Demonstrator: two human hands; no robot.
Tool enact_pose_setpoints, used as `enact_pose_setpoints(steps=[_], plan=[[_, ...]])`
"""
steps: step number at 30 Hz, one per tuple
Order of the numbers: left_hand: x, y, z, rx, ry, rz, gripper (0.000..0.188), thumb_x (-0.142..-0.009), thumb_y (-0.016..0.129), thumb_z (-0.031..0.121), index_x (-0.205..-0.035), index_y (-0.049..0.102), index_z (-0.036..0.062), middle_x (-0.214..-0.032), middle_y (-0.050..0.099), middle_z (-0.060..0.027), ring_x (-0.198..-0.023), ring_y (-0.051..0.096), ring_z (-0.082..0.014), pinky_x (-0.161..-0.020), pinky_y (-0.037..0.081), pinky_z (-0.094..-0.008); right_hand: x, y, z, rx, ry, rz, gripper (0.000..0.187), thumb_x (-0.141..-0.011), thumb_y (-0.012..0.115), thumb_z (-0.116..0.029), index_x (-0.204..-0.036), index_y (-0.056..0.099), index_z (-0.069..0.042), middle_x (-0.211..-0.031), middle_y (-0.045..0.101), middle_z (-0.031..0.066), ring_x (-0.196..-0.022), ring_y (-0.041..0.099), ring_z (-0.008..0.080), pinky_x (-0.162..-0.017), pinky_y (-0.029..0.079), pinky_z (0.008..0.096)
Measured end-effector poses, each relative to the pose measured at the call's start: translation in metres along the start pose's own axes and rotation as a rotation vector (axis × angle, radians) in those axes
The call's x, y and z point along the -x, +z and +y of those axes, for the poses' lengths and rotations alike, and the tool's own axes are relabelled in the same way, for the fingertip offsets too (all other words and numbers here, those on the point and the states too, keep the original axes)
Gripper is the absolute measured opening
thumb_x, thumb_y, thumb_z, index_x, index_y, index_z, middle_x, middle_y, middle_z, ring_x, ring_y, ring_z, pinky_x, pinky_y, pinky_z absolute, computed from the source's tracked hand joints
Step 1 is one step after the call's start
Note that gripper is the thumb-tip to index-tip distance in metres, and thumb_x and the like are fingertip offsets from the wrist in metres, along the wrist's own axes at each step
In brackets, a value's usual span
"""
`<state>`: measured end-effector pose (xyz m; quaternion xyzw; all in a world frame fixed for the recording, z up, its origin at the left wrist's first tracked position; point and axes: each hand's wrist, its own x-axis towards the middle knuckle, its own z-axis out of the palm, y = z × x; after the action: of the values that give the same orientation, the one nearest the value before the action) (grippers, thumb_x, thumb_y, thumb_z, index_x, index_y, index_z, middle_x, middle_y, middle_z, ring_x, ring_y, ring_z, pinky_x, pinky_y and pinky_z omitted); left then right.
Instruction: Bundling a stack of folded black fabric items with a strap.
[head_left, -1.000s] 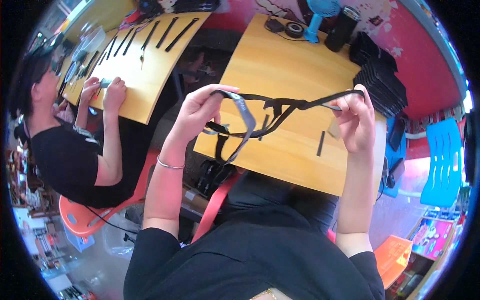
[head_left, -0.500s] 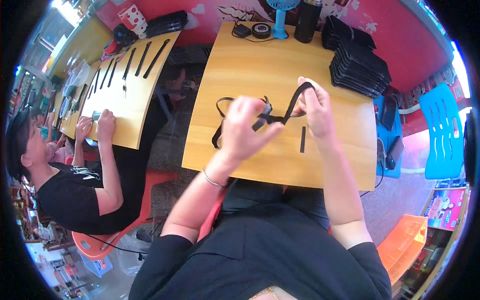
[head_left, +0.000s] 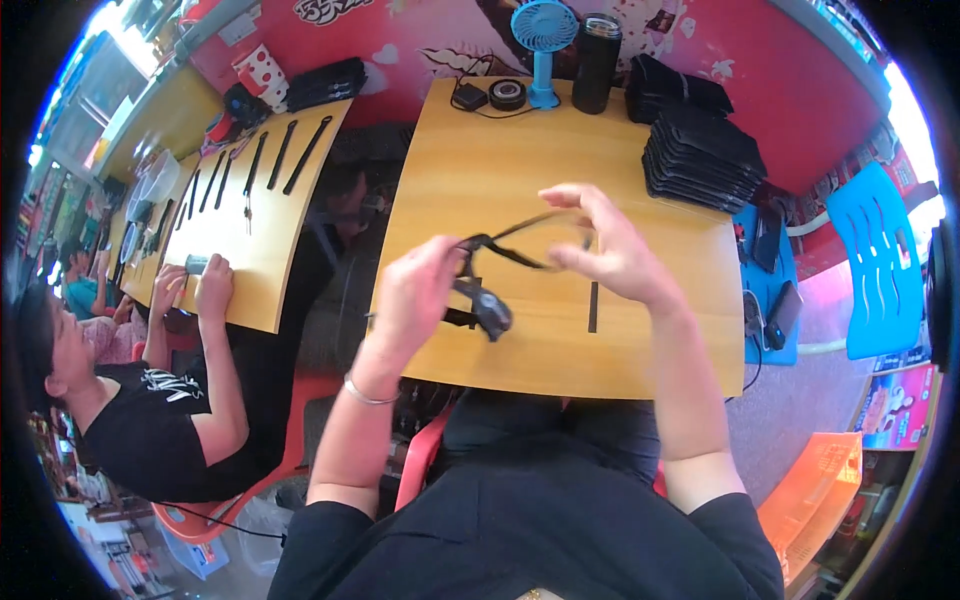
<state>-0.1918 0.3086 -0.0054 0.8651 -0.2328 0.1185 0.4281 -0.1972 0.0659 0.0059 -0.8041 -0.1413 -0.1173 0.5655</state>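
Note:
A black strap (head_left: 512, 254) hangs in a loop from my left hand (head_left: 415, 300), whose fingers are pinched on it above the table. Below those fingers dangles a dark, rounded piece (head_left: 490, 313) joined to the strap; its kind cannot be made out. My right hand (head_left: 625, 255) is at the loop's right end, thumb and fingers spread apart around it, somewhat blurred. A short, narrow black strip (head_left: 593, 307) lies flat on the wooden table (head_left: 500, 150), just below my right hand.
Stacked black folded pieces (head_left: 703, 160) stand at the back right, beside a black flask (head_left: 597, 65) and a blue fan (head_left: 543, 50). A blue chair (head_left: 780, 290) adjoins the table's right side. At left, a co-worker (head_left: 140, 410) sits at another table with black straps (head_left: 307, 155).
My left hand has moved left and closed on the strap, lifting the dark piece. My right hand has opened from its grip. The view has shifted slightly.

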Motion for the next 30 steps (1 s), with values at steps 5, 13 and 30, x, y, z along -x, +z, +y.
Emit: enact_pose_setpoints(steps=[5, 13, 30], plan=[[-0.001, -0.062, 0.015, 0.113, -0.157, -0.064, 0.011, -0.090, 0.052, 0.007, -0.090, 0.056, -0.0027, -0.062, 0.054, -0.0046, -0.050, 0.053, -0.0081, -0.046, 0.040, -0.0219, 0.047, -0.048, 0.052, 0.685, 0.218, -0.331, 0.055, -0.074, 0.072, -0.029, -0.121, 0.052, -0.007, -0.124, 0.047, 0.0153, -0.117, 0.043, 0.0310, -0.097, 0.038, 0.0392], [0.002, -0.078, 0.019, 0.186, -0.262, -0.119, 0.011, -0.090, 0.052, 0.008, -0.089, 0.056, -0.0028, -0.061, 0.053, -0.0044, -0.049, 0.052, -0.0081, -0.046, 0.040, -0.0213, -0.003, -0.033, 0.131, 0.880, -0.007, -0.097, 0.037, -0.077, 0.067, -0.017, -0.111, 0.058, -0.006, -0.118, 0.053, 0.0156, -0.104, 0.054, 0.0315, -0.088, 0.046, 0.0371], [-0.003, -0.059, 0.018, -0.116, -0.002, -0.228, 0.010, -0.084, 0.056, 0.007, -0.088, 0.061, -0.0008, -0.067, 0.060, -0.0120, -0.056, 0.060, -0.0217, -0.051, 0.045, -0.0287, -0.019, 0.054, -0.059, 0.217, -0.174, -0.281, 0.013, -0.077, 0.065, -0.003, -0.090, 0.064, -0.004, -0.084, 0.060, 0.0073, -0.079, 0.060, 0.0156, -0.067, 0.048, 0.0267]])
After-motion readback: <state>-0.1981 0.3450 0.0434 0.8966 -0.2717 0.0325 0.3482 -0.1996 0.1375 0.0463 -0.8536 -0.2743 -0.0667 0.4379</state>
